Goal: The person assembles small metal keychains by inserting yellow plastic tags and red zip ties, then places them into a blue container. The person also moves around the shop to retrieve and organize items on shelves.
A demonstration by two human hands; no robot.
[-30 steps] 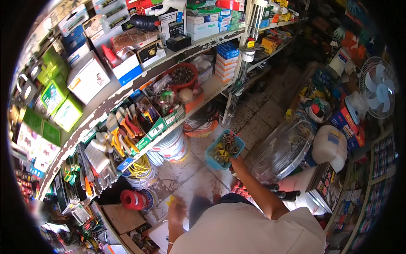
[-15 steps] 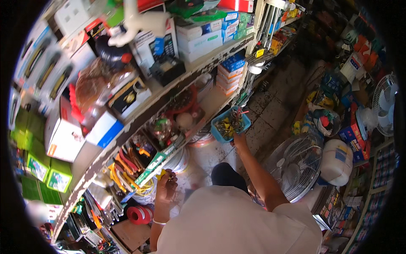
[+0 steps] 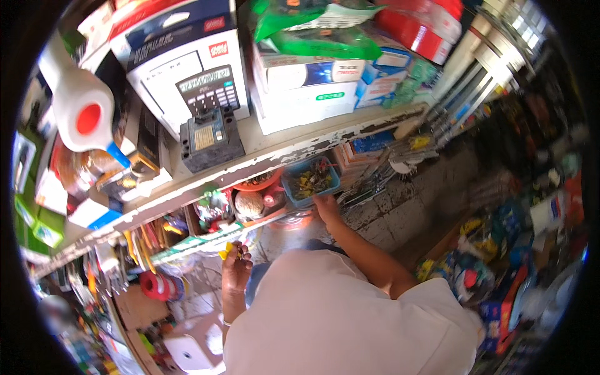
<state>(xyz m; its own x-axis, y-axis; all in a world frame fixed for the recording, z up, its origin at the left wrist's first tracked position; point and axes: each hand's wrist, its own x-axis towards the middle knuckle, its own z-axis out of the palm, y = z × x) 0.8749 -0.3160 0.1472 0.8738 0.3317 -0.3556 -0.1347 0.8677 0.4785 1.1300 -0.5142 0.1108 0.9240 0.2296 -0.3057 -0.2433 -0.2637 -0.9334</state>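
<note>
The right hand (image 3: pixel 326 206) is now lifting the blue tray (image 3: pixel 310 181) up beneath the shelf (image 3: pixel 275 156) edge, fingers clamped on it; the left hand (image 3: pixel 235 265) is pinching a small yellow piece (image 3: pixel 225 252).

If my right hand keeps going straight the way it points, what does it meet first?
The right hand already holds the blue tray of small parts; straight on, that tray would probably meet the white shelf edge, though depth is unclear.

1. The right hand (image 3: pixel 326 206) grips the near edge of a blue tray (image 3: pixel 310 180) of small parts, raised under a white shelf (image 3: pixel 281 150).
2. The left hand (image 3: pixel 236 265) pinches a small yellow piece (image 3: pixel 225 252).
3. A dark calculator (image 3: pixel 210 139) sits on the shelf.
</note>
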